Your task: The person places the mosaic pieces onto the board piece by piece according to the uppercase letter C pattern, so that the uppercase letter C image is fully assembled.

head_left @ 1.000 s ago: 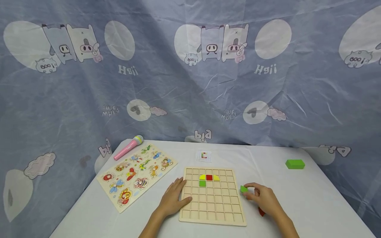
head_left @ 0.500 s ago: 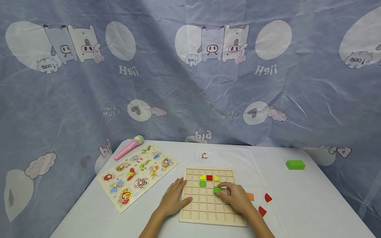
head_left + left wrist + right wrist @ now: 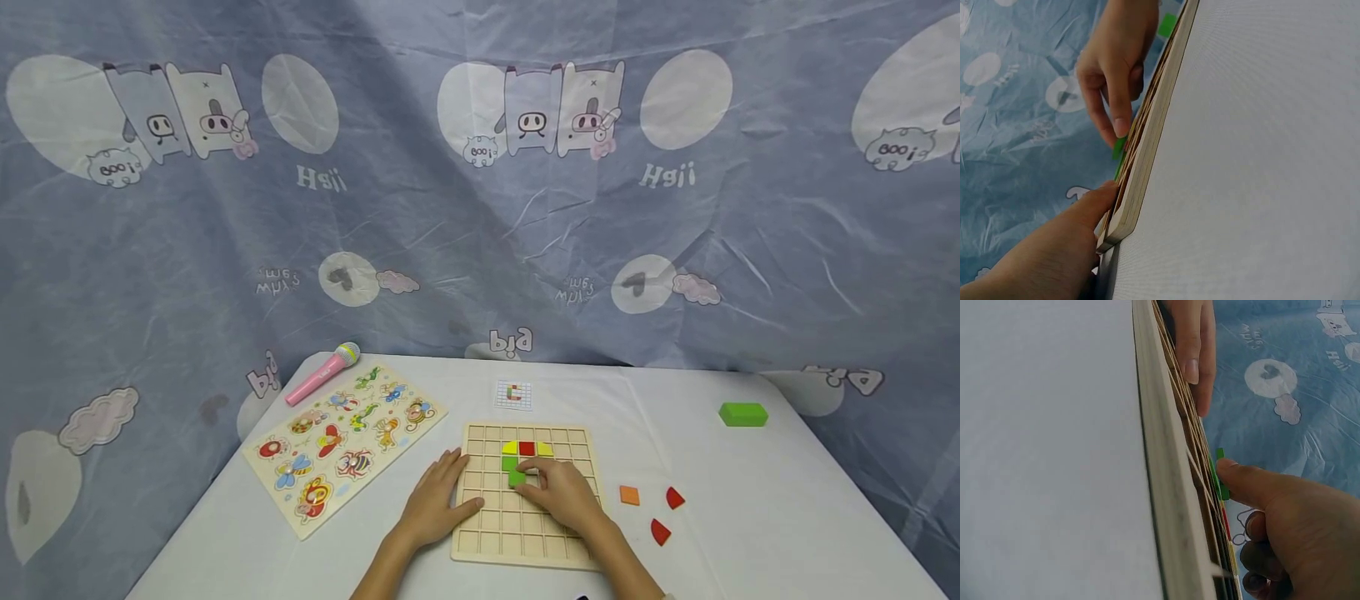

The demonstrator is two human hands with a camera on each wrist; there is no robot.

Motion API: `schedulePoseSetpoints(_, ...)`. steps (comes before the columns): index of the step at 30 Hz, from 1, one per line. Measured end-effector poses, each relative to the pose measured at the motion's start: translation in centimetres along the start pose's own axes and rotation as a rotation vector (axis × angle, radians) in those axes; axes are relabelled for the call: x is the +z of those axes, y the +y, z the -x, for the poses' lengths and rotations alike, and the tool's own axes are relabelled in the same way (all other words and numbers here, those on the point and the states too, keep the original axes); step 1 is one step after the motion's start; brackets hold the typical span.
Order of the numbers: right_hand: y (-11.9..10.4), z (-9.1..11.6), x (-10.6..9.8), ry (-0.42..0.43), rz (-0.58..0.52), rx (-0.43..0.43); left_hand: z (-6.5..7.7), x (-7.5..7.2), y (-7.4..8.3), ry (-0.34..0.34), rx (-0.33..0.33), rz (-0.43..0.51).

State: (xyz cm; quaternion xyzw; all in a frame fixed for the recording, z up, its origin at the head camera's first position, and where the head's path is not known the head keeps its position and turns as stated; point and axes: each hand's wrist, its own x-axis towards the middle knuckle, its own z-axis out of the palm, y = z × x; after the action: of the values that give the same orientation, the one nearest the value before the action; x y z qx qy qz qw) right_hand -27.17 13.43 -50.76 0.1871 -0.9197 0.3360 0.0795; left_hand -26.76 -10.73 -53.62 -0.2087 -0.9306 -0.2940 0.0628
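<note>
Green tile [image 3: 516, 480], pinched in the right grip [image 3: 562, 492], is over the grid board [image 3: 480, 546], roughly midway between the desk's [image 3: 690, 450] left and right edges, and could lodge askew on a divider if lowered off-line, or the board could skid if the left grip [image 3: 437, 500], relaxed along its left edge, bears too lightly

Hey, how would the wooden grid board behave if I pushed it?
The board is likely stiff, since it looks like solid wood. Lying flat, it seems unlikely to tip. The left hand at its edge would probably resist a slide.
</note>
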Motion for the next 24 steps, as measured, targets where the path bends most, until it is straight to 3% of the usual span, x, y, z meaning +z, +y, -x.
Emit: schedulePoseSetpoints(24, -0.35, -0.39, 0.91, 0.023, 0.039, -0.004, -0.07, -0.03, 0.01, 0.0, 0.01, -0.003)
